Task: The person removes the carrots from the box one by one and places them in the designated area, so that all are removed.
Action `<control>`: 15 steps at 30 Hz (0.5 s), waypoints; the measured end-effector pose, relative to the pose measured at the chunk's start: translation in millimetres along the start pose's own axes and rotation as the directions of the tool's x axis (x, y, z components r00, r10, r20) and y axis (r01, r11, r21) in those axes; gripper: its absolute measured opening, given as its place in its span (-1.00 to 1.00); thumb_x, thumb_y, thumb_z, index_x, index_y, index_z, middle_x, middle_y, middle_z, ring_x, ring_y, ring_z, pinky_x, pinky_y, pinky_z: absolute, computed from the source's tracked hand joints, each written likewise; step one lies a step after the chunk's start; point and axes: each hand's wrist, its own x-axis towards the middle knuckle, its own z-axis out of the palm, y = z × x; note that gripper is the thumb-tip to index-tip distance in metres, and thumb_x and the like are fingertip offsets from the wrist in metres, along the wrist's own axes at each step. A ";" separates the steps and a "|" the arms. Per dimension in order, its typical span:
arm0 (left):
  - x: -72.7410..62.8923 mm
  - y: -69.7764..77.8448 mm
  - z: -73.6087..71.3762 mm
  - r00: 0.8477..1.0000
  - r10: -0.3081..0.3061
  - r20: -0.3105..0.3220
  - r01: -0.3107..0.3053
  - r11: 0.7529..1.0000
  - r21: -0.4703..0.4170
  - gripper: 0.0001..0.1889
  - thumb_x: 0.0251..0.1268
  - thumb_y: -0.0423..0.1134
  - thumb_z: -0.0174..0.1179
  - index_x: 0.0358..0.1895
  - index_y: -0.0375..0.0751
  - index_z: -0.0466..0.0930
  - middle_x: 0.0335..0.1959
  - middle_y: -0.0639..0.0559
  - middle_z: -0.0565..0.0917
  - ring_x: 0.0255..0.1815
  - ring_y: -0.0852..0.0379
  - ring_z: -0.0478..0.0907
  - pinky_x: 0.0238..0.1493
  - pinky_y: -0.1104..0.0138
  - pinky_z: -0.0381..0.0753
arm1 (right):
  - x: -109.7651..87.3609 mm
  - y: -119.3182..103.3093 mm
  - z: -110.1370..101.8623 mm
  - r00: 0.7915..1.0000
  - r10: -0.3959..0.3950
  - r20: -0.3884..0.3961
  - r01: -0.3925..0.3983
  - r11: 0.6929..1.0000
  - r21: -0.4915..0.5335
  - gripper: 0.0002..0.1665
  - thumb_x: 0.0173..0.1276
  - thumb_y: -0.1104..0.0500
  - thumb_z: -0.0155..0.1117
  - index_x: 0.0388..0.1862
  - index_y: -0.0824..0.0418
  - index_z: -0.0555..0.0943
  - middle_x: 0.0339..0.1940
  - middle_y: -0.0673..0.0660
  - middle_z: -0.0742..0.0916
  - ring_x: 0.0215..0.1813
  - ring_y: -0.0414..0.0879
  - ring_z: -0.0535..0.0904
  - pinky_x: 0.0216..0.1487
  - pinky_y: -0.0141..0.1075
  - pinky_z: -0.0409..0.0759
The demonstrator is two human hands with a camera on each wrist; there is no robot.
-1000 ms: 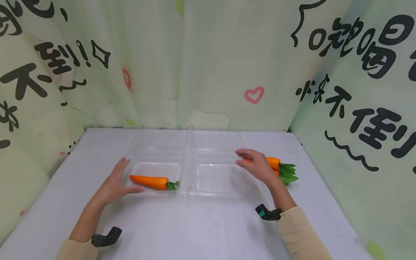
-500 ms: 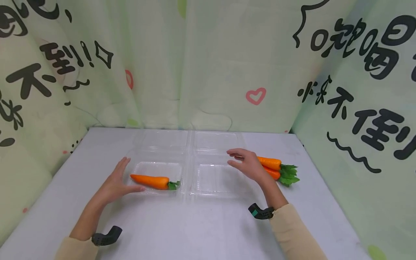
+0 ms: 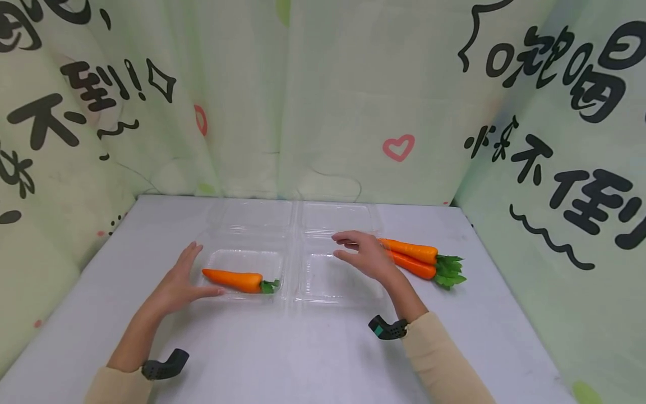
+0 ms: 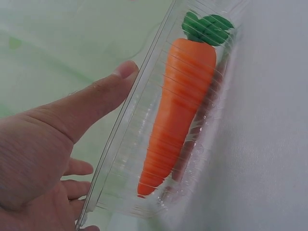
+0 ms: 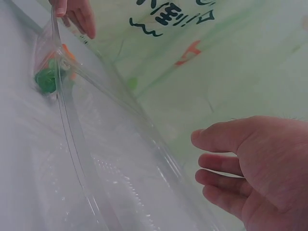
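An orange carrot [image 3: 236,280] with a short green top lies inside the left clear plastic clamshell box [image 3: 277,261], its tip toward the left. My left hand [image 3: 176,285] is spread at that box's left front corner. Seen from the left wrist, the thumb [image 4: 108,94] rests along the rim beside the carrot [image 4: 180,110], with the other fingers partly hidden behind the wall. Over the right clear box [image 3: 335,280] hovers my right hand [image 3: 365,255], fingers loosely bent and thumb apart, with nothing between them. Two leafy carrots [image 3: 411,264] lie just right of it.
Behind the boxes their clear lids [image 3: 335,217] stand folded back, joined side by side. A white table [image 3: 303,353] carries everything, and printed pale green curtains [image 3: 333,101] enclose it at the back and sides.
My right hand has moved left, away from the two carrots and over the right box, so more of those carrots shows. The left hand and its carrot have stayed put.
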 end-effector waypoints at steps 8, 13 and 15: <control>0.7 -1.3 1.5 1.000 -0.008 0.006 0.008 1.000 -0.004 0.24 -0.07 0.19 0.43 0.54 -0.25 -0.19 0.57 -0.36 -0.23 0.48 -0.49 -0.09 0.27 -0.42 0.12 | 9.0 -4.1 14.9 0.999 -0.047 0.023 0.047 0.999 0.026 -0.54 0.32 0.13 0.32 0.20 0.13 0.57 0.21 0.18 0.65 0.26 0.13 0.55 0.29 -0.05 0.53; 1.1 -0.7 0.8 1.000 -0.015 0.005 0.015 1.000 0.000 0.23 -0.06 0.19 0.43 0.55 -0.24 -0.19 0.57 -0.35 -0.24 0.49 -0.48 -0.10 0.26 -0.43 0.12 | 12.6 -7.7 22.0 0.997 -0.076 0.031 0.075 0.996 0.039 -0.55 0.32 0.14 0.32 0.19 0.14 0.57 0.21 0.17 0.65 0.25 0.12 0.56 0.28 -0.06 0.54; 1.0 -0.5 0.8 1.000 -0.017 0.008 0.017 1.000 -0.002 0.23 -0.07 0.18 0.43 0.54 -0.24 -0.19 0.57 -0.35 -0.24 0.49 -0.48 -0.10 0.25 -0.43 0.13 | 13.4 -10.0 24.4 0.996 -0.083 0.038 0.081 0.996 0.038 -0.53 0.31 0.15 0.33 0.20 0.16 0.57 0.20 0.15 0.65 0.24 0.10 0.57 0.28 -0.07 0.54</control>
